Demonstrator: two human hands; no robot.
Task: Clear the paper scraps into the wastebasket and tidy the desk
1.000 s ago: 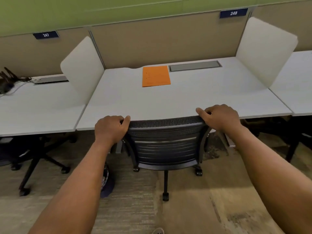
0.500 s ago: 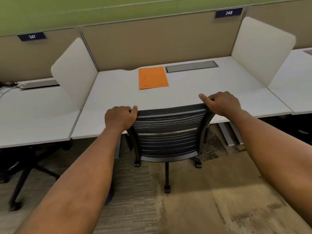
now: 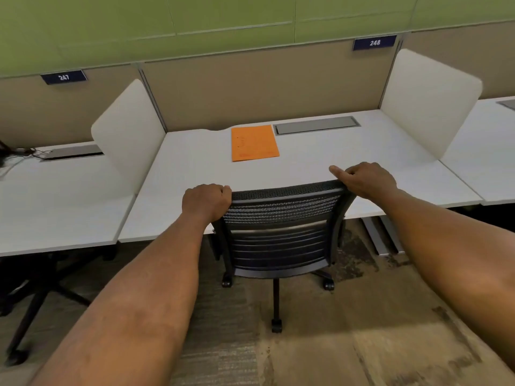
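An orange sheet of paper (image 3: 254, 143) lies flat near the back of the white desk (image 3: 320, 162), just left of a grey cable hatch (image 3: 316, 125). A black mesh chair (image 3: 281, 232) stands pushed against the desk's front edge. The left hand (image 3: 206, 201) is curled around the backrest's top left corner, and the right hand (image 3: 365, 179) grips the top right corner, forefinger extended along the rim.

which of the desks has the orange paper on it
The middle desk, labelled 248, with the chair both hands grip. The orange paper lies near its back edge; neighbouring desks show no paper.
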